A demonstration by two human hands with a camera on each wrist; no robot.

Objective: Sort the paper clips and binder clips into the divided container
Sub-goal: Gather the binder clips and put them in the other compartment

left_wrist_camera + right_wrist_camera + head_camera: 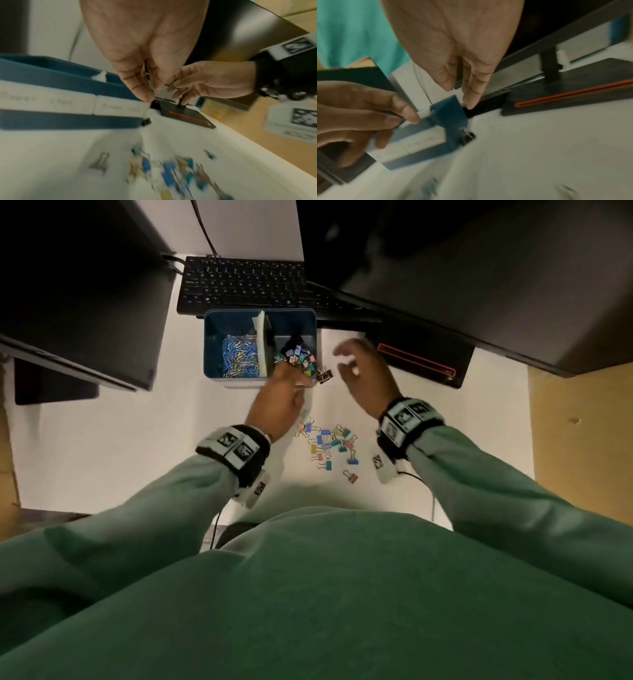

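Observation:
A blue divided container [206, 347] stands on the white desk; its left compartment holds paper clips [238, 356] and its right one coloured binder clips [298, 359]. My left hand [284, 385] hovers over the front right corner of the container [51, 119], fingers pointing down at the rim, nothing visibly held. My right hand [346, 361] hangs just right of the container with relaxed, empty fingers [471, 100]. A black binder clip [324, 375] lies on the desk against the container's right front corner. Several loose coloured binder clips [330, 443] lie between my wrists.
A laptop keyboard [239, 282] sits right behind the container. A black stand base with a red outline [418, 361] lies to the right, under a dark monitor. White labels [118, 106] run along the container's front. The desk's right edge [529, 419] borders a wooden surface.

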